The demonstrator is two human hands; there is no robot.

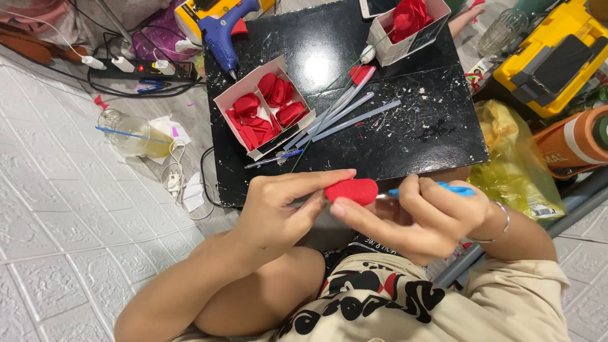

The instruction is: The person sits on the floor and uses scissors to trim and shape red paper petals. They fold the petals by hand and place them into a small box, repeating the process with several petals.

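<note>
The left hand (pixel 278 206) pinches a flat, rounded red foam petal (pixel 352 190) between thumb and forefinger, just off the near edge of the black, paint-flecked work board (pixel 405 133). The right hand (pixel 437 215) is closed around a pair of blue-handled scissors (pixel 453 189), its forefinger reaching forward to touch the petal's lower edge. The blades are largely hidden behind the petal and fingers; whether they are parted cannot be determined.

Judgement on the trimming in hand: the petal should be held close to the cut line so the soft sheet does not flex, and turned into the blades rather than the scissors steered round the curve. Short, continuous closes would give a smoother rounded edge than repeated snips.

Materials: the petal appears matt, finely textured and pliable, with a smooth curved outline. An open white card box (pixel 223 101) near the board's left edge holds further red petals (pixel 269 104) of like shape, loosely heaped. Beside it, towards the board's centre, lie several pale grey-blue glue sticks (pixel 354 119), straight, smooth and translucent, together with thin green wire stems (pixel 316 130). A second white card box (pixel 415 43) at the far edge contains a crumpled red bloom (pixel 408 18). A blue hot-glue gun (pixel 221 35) rests at the far left corner, nozzle towards the board.
</note>
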